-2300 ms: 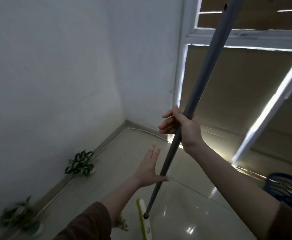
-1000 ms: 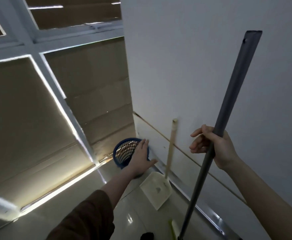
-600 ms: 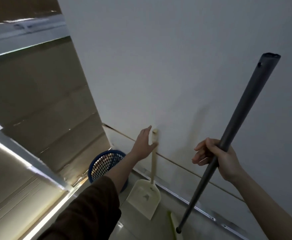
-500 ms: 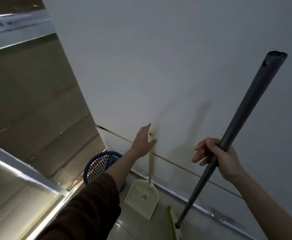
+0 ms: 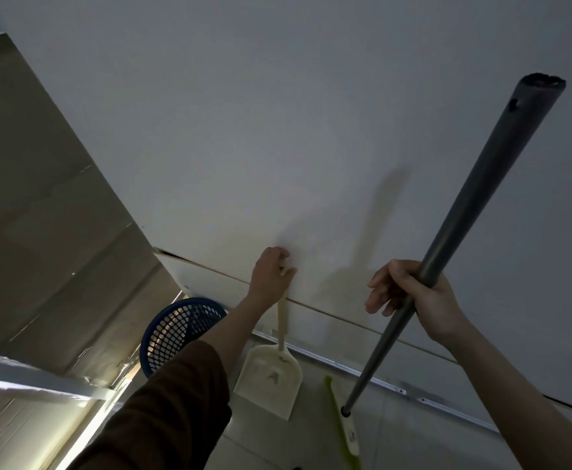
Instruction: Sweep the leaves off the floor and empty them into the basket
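A cream dustpan [image 5: 271,379] with a long thin handle leans upright against the white wall. My left hand [image 5: 271,278] is closed around the top of that handle. My right hand [image 5: 420,296] grips the grey broom pole [image 5: 474,198] near its middle; the pole slants down to a green and white broom head [image 5: 345,425] on the floor, right of the dustpan. A blue mesh basket [image 5: 176,330] stands on the floor in the corner, left of the dustpan and partly hidden by my left arm. No leaves are in view.
The white wall [image 5: 277,130] fills most of the view, with a metal strip [image 5: 396,388] along its base. A brown covered window with a white frame [image 5: 23,378] is on the left. Pale tiled floor [image 5: 277,446] shows at the bottom.
I turned from the corner with the leaves to the wall with the basket. My left hand reached out and closed on the top of the dustpan handle. My right hand kept the broom.
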